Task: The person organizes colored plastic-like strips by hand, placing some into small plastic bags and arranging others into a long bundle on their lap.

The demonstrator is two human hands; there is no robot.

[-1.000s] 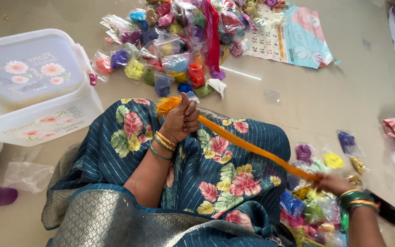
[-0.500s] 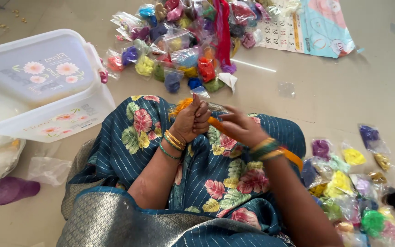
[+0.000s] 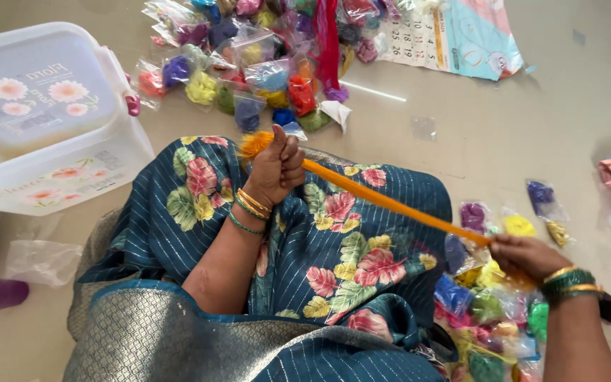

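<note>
**a:** ok so from the head cam, what's the left hand [image 3: 277, 166] doing? looks like a fist from here.

**b:** yeah, i see it closed tight around one end of the orange thread bundle [image 3: 390, 201]. fingers curled fully in, thumb sticking up on top, and a frayed orange tuft [image 3: 254, 143] poking out past the fist toward the floor side. hand sits over the lap, on the blue floral sari [image 3: 334, 247].

**a:** and the right hand [image 3: 525, 255]?

**b:** pinched shut on the other end of the same bundle, out to the right and lower in the frame. it's a bit motion-blurred so i can't tell which fingers do the pinching, but nothing's open. the bundle runs taut and straight between the two hands, slanting across the knee.

**a:** what's under the right hand?

**b:** a heap of small clear bags of coloured thread [image 3: 489, 311], blue, yellow, green, purple, just below and beside it. bigger pile of the same kind of bags [image 3: 263, 78] on the floor ahead of the knees, well apart from both hands.

**a:** anything else nearby?

**b:** a white plastic tub with a flower-print lid [image 3: 44, 106] on the floor to the left, near the knee, plus a calendar sheet [image 3: 454, 35] up top. green and gold bangles on both wrists.
</note>
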